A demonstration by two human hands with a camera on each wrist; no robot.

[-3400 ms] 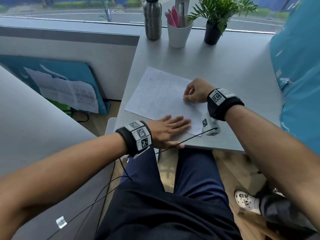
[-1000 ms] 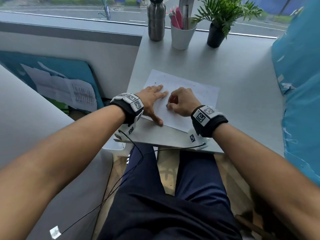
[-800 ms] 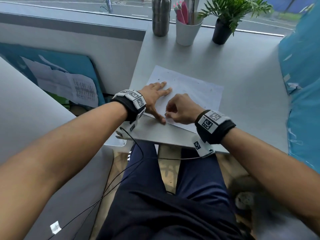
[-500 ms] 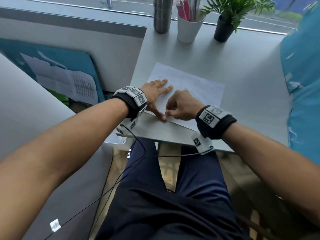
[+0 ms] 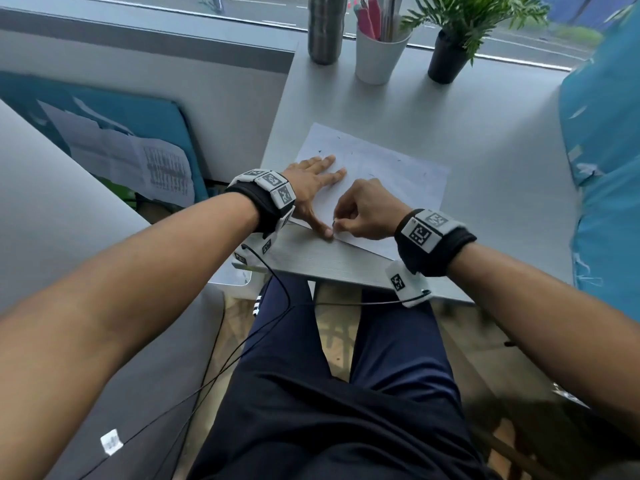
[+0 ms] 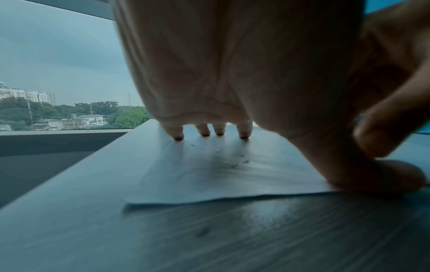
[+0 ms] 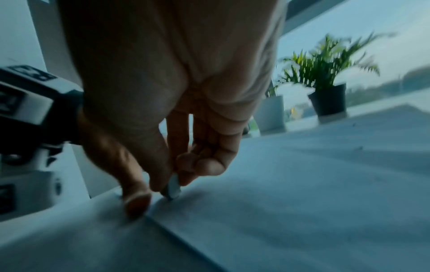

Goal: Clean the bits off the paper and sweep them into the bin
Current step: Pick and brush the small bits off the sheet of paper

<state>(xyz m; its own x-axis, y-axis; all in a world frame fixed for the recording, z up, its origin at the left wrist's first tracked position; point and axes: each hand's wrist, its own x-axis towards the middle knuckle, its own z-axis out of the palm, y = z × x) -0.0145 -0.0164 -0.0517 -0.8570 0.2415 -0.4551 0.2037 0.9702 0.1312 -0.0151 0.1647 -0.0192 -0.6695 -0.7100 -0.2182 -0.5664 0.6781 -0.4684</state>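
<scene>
Pinning the paper [image 5: 388, 174] flat, left hand [image 5: 311, 188] spread; right hand [image 5: 363, 216] pinching an eraser [image 7: 173, 187] at its near edge.

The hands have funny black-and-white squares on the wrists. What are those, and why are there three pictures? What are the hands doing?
Those squares are markers on wristbands, and each band carries a small camera. So you get three pictures: one from a camera on the person's head, looking down, and one from each wrist, looking along the fingers.

The person sits at a grey table. A sheet of paper with tiny dark bits lies on it. The left hand lies flat, pressing the paper down. The right hand pinches a small pale thing against the paper's near edge; it could be an eraser, but it is too blurry to be sure.

At the back stand a metal bottle, a white cup of pens and a potted plant.
</scene>
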